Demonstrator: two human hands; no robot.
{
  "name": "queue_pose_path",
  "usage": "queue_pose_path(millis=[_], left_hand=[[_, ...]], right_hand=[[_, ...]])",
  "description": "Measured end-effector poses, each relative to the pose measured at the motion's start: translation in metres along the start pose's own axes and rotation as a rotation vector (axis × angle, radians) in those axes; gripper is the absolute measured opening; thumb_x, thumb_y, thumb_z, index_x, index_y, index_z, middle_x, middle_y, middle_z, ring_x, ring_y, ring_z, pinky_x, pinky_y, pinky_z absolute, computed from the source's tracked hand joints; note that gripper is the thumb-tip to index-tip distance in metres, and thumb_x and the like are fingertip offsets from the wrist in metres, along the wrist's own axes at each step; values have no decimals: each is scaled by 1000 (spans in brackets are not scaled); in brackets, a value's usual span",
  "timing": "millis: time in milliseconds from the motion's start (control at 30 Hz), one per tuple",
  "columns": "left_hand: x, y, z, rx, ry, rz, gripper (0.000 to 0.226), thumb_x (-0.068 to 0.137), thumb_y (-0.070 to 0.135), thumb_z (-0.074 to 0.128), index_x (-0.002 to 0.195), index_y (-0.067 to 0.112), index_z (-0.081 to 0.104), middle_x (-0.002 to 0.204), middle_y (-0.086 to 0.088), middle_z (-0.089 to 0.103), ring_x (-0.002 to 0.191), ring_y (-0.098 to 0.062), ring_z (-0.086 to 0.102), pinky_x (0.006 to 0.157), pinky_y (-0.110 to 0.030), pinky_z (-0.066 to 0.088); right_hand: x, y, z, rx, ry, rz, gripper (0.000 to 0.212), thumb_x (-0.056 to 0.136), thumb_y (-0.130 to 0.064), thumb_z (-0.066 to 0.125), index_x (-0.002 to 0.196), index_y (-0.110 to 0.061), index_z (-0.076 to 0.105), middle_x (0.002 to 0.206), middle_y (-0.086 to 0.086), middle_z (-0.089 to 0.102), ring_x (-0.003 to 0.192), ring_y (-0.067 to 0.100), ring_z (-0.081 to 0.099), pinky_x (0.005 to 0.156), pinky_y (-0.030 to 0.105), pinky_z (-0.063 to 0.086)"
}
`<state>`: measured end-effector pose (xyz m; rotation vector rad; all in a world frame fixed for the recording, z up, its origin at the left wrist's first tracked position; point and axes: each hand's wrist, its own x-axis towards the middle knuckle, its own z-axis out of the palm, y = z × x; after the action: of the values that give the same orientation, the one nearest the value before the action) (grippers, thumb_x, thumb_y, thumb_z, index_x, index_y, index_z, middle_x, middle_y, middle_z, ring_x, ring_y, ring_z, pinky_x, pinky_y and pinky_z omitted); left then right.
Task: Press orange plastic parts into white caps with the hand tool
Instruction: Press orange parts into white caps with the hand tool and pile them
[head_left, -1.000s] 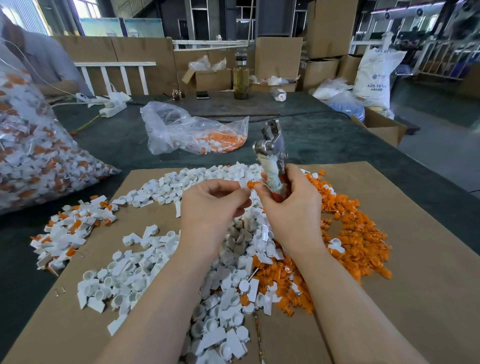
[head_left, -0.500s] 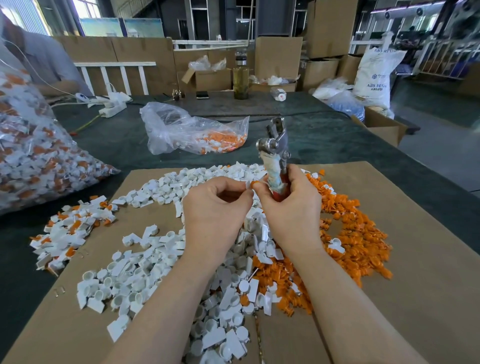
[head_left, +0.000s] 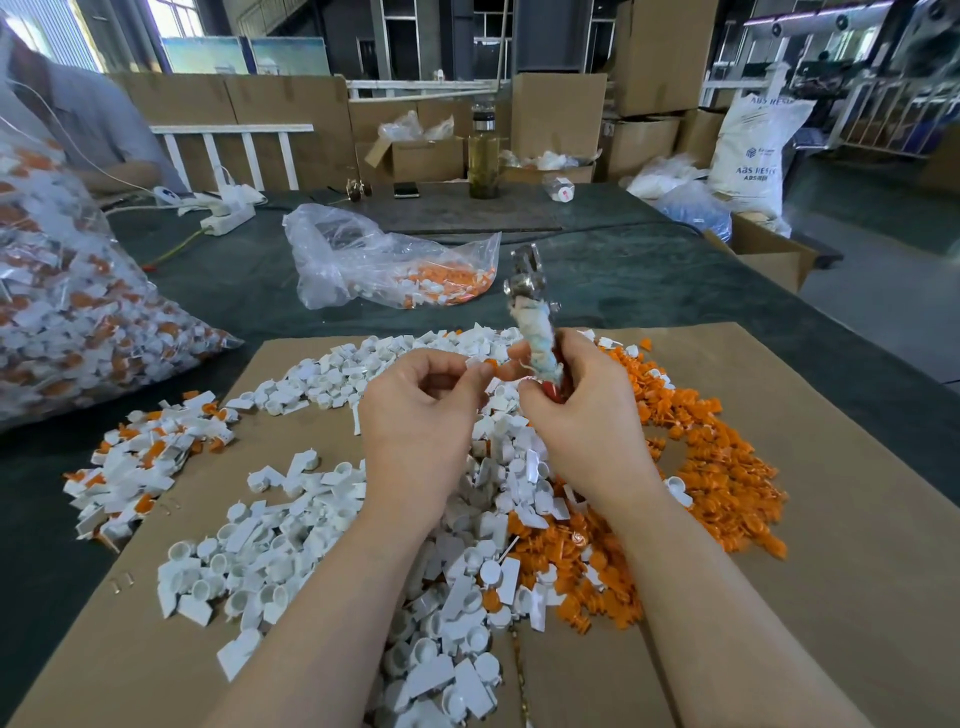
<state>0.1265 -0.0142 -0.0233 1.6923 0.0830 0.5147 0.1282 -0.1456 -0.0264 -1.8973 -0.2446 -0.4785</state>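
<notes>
- We judge that we are in the step of fitting: our left hand (head_left: 421, 410) pinches a small white plastic cap (head_left: 475, 362) between thumb and forefinger, and it meets a small orange plastic part (head_left: 503, 364) at the fingertips of our right hand (head_left: 582, 410).
- Our right hand has its fingers curled around the cloth-wrapped handle of the metal plier-like hand tool (head_left: 535, 322), and its fingertips seem to touch the orange part at the same time; how firm this touch is, we cannot tell.
- The tool stands nearly upright with a slight lean to the left. Its long axis runs from the palm of the right hand up and away from us, and its metal head points up, above both hands.
- The cap and the orange part are between the two hands, just below the tool head and beside its handle; they are too small for us to say which way they face.
- We think the next move calls for seating the orange part in the cap, then bringing the pair up to the tool head and squeezing the handles.
- Below the left hand lies the loose heap of white plastic caps (head_left: 291, 561); below and to the right of the right hand lies the heap of orange plastic parts (head_left: 727, 467), both on the brown cardboard sheet (head_left: 831, 597) on the counter (head_left: 218, 270).
</notes>
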Motion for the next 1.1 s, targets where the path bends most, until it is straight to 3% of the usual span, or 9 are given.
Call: queue_pose_path(millis=[67, 200, 400, 533, 633, 733, 900, 1033, 1100], left_hand=[[2, 0, -1, -55, 5, -31, 13, 83, 21, 78, 75, 23, 68, 65, 9, 71, 63, -8, 69, 62, -19, 56], [5, -1, -3, -140, 21, -51, 10, 86, 19, 75, 78, 22, 70, 68, 8, 72, 68, -10, 70, 64, -18, 55], [9, -2, -6, -264, 25, -30, 10, 89, 11, 71, 80, 16, 67, 63, 9, 69, 64, -5, 66, 65, -16, 53], [11, -2, -7, -327, 23, -10, 12, 89, 8, 70, 80, 16, 66, 64, 11, 68, 63, -5, 64, 65, -16, 52], [12, -2, -8, -351, 5, 5, 13, 89, 8, 69, 80, 17, 66, 64, 10, 68, 62, -3, 64, 65, -15, 52], [12, -3, -9, -357, -22, 22, 11, 89, 7, 69, 81, 14, 67, 67, 7, 68, 63, -3, 64, 65, -15, 52], [13, -4, -9, -376, -48, 12, 11, 88, 5, 69, 81, 13, 66, 67, 7, 67, 62, -5, 63, 66, -17, 53], [13, -4, -8, -399, -39, -15, 14, 88, 1, 67, 79, 12, 65, 62, 9, 66, 57, -4, 61, 62, -17, 51], [13, -4, -8, -406, -32, -18, 15, 88, 0, 67, 78, 11, 65, 60, 10, 65, 56, -3, 60, 61, -16, 51]], right_hand=[[1, -1, -5, 41, -70, 40, 23, 87, -5, 60, 100, -24, 62, 88, -9, 72, 72, 5, 66, 59, 27, 55], [3, 0, -15, -47, -241, 83, 13, 86, -11, 66, 98, -10, 64, 88, 11, 68, 82, 30, 64, 78, 52, 54], [3, 1, -19, -69, -413, 123, 23, 84, -12, 68, 103, 0, 61, 98, 25, 65, 88, 42, 61, 83, 58, 49], [2, 1, -21, -74, -478, 133, 18, 85, -13, 69, 102, -11, 63, 101, 20, 66, 89, 33, 62, 83, 52, 47], [2, 0, -21, -71, -516, 116, 11, 85, -12, 68, 94, -11, 62, 84, 9, 66, 71, 24, 60, 73, 47, 49], [3, 0, -20, -74, -524, 108, 8, 86, -11, 67, 92, -13, 62, 78, 1, 64, 69, 14, 59, 69, 42, 49], [2, 0, -17, -98, -523, 103, 7, 85, -6, 63, 91, -9, 63, 81, 17, 64, 63, 19, 55, 61, 44, 47], [2, 2, -14, -91, -515, 122, 15, 85, 0, 59, 90, -14, 64, 63, -13, 62, 55, 13, 52, 53, 33, 42], [2, 4, -13, -112, -505, 126, 13, 85, 0, 58, 92, -9, 64, 61, -15, 60, 48, 8, 50, 47, 27, 42]])
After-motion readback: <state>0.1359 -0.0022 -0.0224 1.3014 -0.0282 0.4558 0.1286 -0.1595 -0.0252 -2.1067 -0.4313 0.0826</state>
